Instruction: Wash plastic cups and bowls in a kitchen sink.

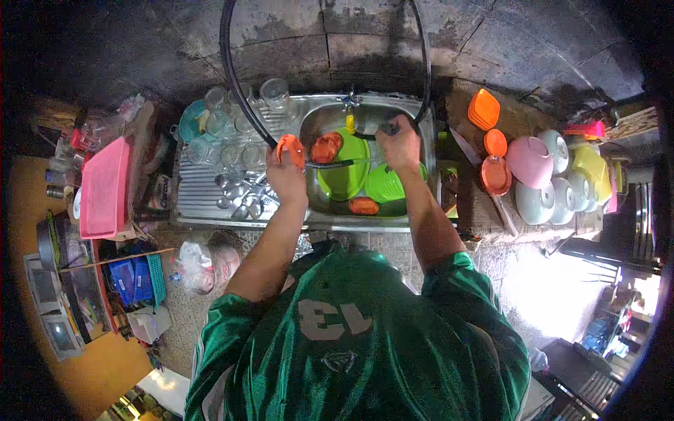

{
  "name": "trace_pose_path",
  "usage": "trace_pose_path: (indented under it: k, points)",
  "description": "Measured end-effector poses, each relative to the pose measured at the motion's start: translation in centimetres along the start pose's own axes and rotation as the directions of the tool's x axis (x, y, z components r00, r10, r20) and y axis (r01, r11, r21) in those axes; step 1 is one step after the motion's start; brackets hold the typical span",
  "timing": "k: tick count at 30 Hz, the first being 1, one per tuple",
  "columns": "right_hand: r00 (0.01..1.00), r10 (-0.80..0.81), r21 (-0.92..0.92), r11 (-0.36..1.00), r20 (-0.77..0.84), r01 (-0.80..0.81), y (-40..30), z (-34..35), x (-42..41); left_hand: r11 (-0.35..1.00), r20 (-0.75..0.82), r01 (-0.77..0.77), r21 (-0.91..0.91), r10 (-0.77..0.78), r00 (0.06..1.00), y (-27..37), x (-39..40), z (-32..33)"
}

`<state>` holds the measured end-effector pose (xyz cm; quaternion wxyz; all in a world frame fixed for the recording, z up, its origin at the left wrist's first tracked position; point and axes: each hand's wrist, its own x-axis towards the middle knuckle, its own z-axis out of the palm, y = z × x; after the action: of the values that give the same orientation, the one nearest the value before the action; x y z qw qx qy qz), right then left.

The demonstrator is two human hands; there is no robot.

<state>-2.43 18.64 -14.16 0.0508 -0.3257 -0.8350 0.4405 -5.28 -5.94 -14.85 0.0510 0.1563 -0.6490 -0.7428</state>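
Observation:
My left hand (286,176) grips a small orange plastic dish (291,150) over the left rim of the steel sink (310,208). Above the basin's right side, my right hand (401,144) is closed around a black hose (425,68), part of which crosses the basin toward the left hand. Beneath the hands lie a green plastic plate (343,181), a ribbed green plastic item (385,184) and orange dishes, one (326,147) near the faucet and another (364,206) at the front. The faucet (349,105) has a yellow spout end.
Glass mugs (275,93) and metal spoons and forks (240,202) cover the ribbed drainboard (197,187) at left. Right of the sink, a wooden counter (474,210) holds stacked orange dishes (483,109), a pink bowl (529,162), pale bowls (535,202) and a knife (504,216). A pink tray (105,192) stands far left.

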Motion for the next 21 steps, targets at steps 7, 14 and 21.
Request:
trace_pose_path:
  k: [7,14,21]
  points:
    - [0.991,-0.117,-0.059,0.991,0.061,0.121,0.0,2.5,0.9,0.999,0.003,-0.038,-0.010,0.038,0.999,-4.0,1.5,-1.7]
    - [0.965,-0.208,-0.400,0.880,0.162,0.257,-2.7,3.1,3.4,0.995,0.158,-0.090,0.031,0.084,0.984,-1.8,-1.6,-3.7]
    - [0.848,-0.413,-0.596,0.605,0.332,0.528,-5.3,3.3,7.2,0.980,0.170,-0.075,0.185,0.043,0.984,0.1,-3.3,-6.4]
